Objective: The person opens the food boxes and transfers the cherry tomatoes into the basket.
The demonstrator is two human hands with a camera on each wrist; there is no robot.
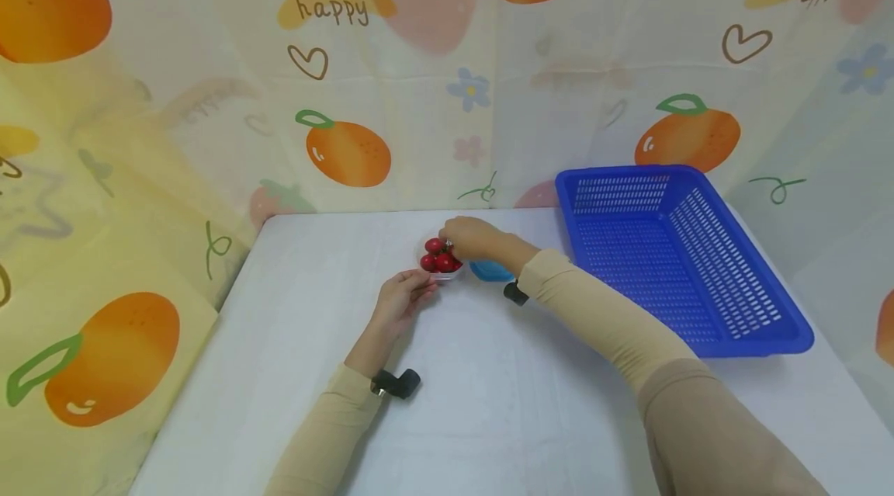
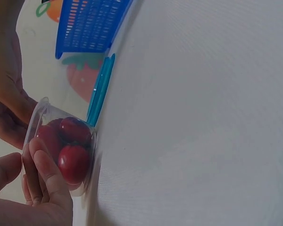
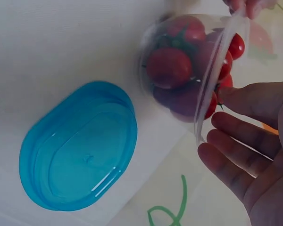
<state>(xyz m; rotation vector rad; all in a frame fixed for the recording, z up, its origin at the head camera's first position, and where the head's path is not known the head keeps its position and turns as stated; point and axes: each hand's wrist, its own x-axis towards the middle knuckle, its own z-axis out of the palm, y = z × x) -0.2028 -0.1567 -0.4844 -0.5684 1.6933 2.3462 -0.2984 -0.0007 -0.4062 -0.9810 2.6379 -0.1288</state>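
A clear plastic container full of red cherry tomatoes stands toward the far side of the white table. My left hand holds its near left rim; in the left wrist view the fingers lie against its wall. Over the far right of the container is my right hand, its thumb touching a tomato and the other fingers spread at the rim. The head view hides these fingertips. Beside the container, on the right, a translucent blue oval lid lies on the table, partly behind the right wrist in the head view.
A large blue perforated basket stands at the right of the white table. A fruit-patterned cloth hangs behind and at both sides. Each wrist carries a small black camera.
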